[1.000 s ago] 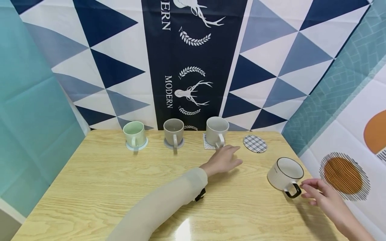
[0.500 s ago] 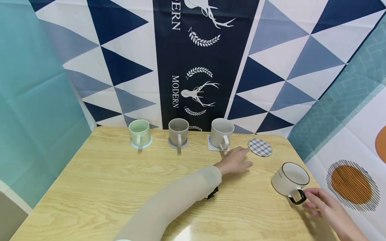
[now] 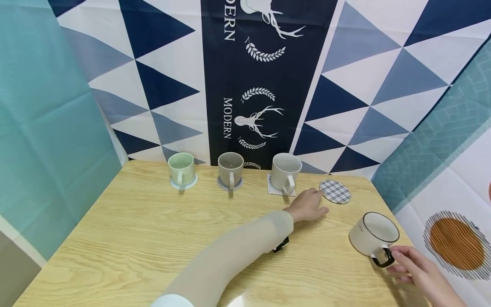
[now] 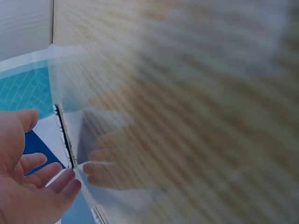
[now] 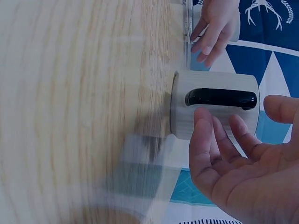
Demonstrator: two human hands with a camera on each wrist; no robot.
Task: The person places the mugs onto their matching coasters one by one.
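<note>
At the right of the head view stands a white mug (image 3: 369,236) with a dark rim and a black handle (image 5: 222,98). My right hand (image 3: 416,270) is beside that handle, fingertips right at it; in the right wrist view the thumb stays apart from the fingers. My left hand (image 3: 307,205) reaches low over the table, index fingertip at the left edge of a round plaid coaster (image 3: 335,192). Its fingers are loosely bent around nothing in the left wrist view. Just behind it a light grey mug (image 3: 284,170) sits on a square speckled coaster (image 3: 273,186).
Further left along the back edge are a grey-brown mug (image 3: 230,166) on a round coaster (image 3: 237,185) and a green mug (image 3: 181,167) on a pale blue coaster (image 3: 192,181). Patterned cloth (image 3: 165,85) hangs behind the wooden table (image 3: 153,238).
My left hand has moved from beside the light grey mug's handle to the plaid coaster's edge. My right hand has come closer to the black handle. The head view has shifted slightly.
</note>
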